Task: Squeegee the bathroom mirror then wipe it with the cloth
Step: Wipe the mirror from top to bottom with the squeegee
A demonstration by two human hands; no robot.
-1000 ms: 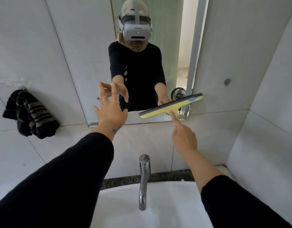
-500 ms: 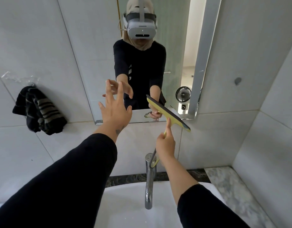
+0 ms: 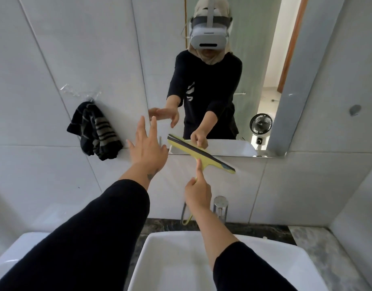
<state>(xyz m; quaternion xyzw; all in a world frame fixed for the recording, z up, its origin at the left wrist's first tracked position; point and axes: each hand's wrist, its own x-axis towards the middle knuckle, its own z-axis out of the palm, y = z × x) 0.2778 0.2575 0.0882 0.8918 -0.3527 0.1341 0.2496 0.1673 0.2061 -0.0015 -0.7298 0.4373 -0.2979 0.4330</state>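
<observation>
Lowered further, squeegee blade angles above right hand grip.

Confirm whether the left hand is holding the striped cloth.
No: the left hand is open and empty with fingers spread, while the striped cloth hangs on the wall to its left.

Cloth left of mirror
</observation>
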